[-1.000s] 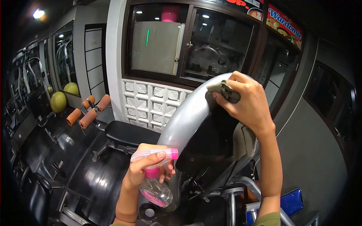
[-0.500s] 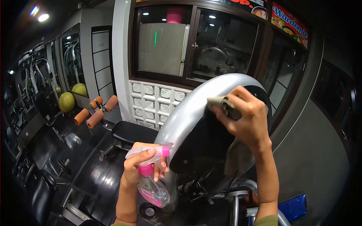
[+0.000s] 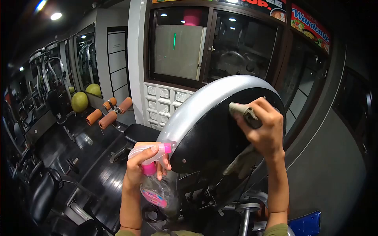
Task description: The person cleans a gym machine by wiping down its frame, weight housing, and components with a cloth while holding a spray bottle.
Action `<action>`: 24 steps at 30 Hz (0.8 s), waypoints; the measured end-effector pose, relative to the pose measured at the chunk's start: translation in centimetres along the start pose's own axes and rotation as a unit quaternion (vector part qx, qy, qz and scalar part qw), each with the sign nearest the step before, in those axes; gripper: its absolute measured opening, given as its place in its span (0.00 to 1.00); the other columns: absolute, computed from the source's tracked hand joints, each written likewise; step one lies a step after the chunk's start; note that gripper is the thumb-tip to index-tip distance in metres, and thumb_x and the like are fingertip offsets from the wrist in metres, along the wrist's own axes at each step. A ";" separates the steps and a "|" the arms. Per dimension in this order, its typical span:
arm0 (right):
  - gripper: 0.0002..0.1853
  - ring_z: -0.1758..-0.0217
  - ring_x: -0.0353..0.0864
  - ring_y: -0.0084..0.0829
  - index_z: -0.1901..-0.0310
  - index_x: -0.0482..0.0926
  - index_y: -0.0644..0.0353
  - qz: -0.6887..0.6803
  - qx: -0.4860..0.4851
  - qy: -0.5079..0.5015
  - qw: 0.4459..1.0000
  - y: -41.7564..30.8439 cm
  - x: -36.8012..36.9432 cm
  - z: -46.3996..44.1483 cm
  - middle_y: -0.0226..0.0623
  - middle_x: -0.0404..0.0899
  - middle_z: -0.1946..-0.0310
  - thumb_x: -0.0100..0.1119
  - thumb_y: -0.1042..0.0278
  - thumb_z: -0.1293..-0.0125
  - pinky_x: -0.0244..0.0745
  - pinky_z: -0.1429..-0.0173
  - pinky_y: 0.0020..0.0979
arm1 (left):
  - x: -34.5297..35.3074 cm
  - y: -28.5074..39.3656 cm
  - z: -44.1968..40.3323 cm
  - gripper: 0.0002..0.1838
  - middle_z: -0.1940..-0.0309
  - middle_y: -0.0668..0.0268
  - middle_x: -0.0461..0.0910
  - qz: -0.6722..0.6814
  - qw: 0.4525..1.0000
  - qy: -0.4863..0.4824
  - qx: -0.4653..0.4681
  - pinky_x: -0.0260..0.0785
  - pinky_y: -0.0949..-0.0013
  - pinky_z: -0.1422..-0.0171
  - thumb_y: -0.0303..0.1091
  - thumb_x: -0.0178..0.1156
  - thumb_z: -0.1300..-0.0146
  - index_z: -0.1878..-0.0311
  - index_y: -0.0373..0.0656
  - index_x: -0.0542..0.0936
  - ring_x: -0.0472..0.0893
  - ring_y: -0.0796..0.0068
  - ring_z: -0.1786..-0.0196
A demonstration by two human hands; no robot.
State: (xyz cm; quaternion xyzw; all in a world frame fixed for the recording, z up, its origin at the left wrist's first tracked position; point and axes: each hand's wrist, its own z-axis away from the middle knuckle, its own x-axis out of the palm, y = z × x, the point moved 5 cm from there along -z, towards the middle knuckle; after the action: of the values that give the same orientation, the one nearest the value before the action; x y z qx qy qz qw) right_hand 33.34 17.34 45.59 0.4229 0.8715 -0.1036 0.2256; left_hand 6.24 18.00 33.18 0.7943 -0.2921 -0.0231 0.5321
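My left hand point(image 3: 143, 161) is wrapped round the neck and trigger of a clear spray bottle point(image 3: 155, 192) with a pink nozzle and collar. The bottle is tilted and held in front of the gym machine's lower left edge. My right hand point(image 3: 265, 126) grips a bunched grey-green cloth point(image 3: 241, 109) against or just over the black side panel point(image 3: 212, 133) of the machine. A loose end of the cloth hangs below the hand. A curved silver rim point(image 3: 189, 114) arches round the black panel. I cannot tell whether the cloth touches the panel.
Left of the machine stands a black bench point(image 3: 138, 132) with orange foam rollers point(image 3: 108, 117). A yellow-green exercise ball point(image 3: 79, 102) lies by the mirrored wall. Behind the machine is a dark-framed window point(image 3: 179, 51). A blue pad point(image 3: 305, 225) sits at lower right.
My right hand has carried the cloth from the silver rim's inner edge onto the black panel, a little to the right. The left hand still holds the bottle; the view has shifted slightly.
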 end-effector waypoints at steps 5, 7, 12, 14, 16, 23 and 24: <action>0.16 0.68 0.82 0.34 0.57 0.86 0.56 -0.012 -0.066 0.010 0.998 -2.6 1.6 1.7 0.32 0.79 0.67 0.76 0.68 0.49 0.78 0.67 0.35 | 1.0 0.7 0.1 0.27 0.77 0.50 0.82 -0.097 0.994 0.054 -0.004 0.75 0.72 0.81 0.49 0.53 0.33 0.70 0.28 0.80 0.80 0.66 0.84; 0.19 0.69 0.78 0.28 0.56 0.86 0.52 -0.021 -0.120 -0.033 0.992 -4.5 2.5 3.1 0.26 0.78 0.67 0.77 0.66 0.52 0.77 0.71 0.30 | 1.5 0.8 0.2 0.25 0.76 0.52 0.83 -0.097 0.994 0.043 -0.001 0.75 0.73 0.79 0.47 0.53 0.32 0.69 0.29 0.80 0.80 0.68 0.83; 0.16 0.68 0.82 0.30 0.58 0.88 0.53 -0.037 -0.079 -0.001 0.996 -1.8 1.0 3.8 0.29 0.81 0.68 0.77 0.67 0.52 0.79 0.67 0.32 | 3.7 1.4 -0.1 0.23 0.76 0.55 0.82 -0.126 0.992 0.022 -0.001 0.73 0.73 0.75 0.46 0.56 0.32 0.68 0.30 0.80 0.80 0.71 0.82; 0.12 0.71 0.82 0.33 0.61 0.88 0.57 -0.024 -0.017 0.043 0.999 0.2 -0.1 3.6 0.32 0.81 0.69 0.75 0.69 0.49 0.78 0.67 0.33 | 4.4 1.2 -0.3 0.23 0.76 0.55 0.82 -0.130 0.991 0.026 -0.001 0.73 0.73 0.75 0.46 0.56 0.32 0.68 0.30 0.80 0.80 0.71 0.82; 0.13 0.72 0.82 0.33 0.60 0.88 0.57 -0.016 0.007 0.067 0.998 0.7 -0.2 3.6 0.32 0.80 0.70 0.75 0.69 0.49 0.77 0.67 0.33 | 5.0 1.1 -0.6 0.22 0.76 0.55 0.82 -0.129 0.991 0.021 0.003 0.73 0.73 0.75 0.45 0.56 0.32 0.68 0.30 0.80 0.79 0.71 0.82; 0.18 0.70 0.77 0.29 0.58 0.87 0.51 -0.020 -0.065 0.015 0.998 -3.9 1.9 7.0 0.26 0.78 0.69 0.77 0.68 0.55 0.75 0.69 0.31 | 6.0 0.2 -0.9 0.22 0.75 0.56 0.82 -0.146 0.989 0.026 0.015 0.73 0.73 0.74 0.45 0.56 0.31 0.68 0.30 0.80 0.80 0.72 0.81; 0.19 0.71 0.77 0.28 0.58 0.87 0.50 -0.035 -0.071 0.027 0.996 -3.2 1.6 7.1 0.25 0.78 0.68 0.78 0.68 0.56 0.75 0.69 0.31 | 6.1 0.2 -0.9 0.22 0.75 0.56 0.82 -0.147 0.989 0.026 0.015 0.73 0.73 0.74 0.45 0.56 0.31 0.68 0.30 0.80 0.80 0.72 0.81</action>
State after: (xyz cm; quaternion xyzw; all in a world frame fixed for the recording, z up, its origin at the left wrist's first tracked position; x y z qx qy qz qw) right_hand 32.15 13.81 38.54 0.3776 0.8968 -0.0376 0.2274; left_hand 11.53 15.71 35.39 0.8370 -0.1585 -0.0763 0.5182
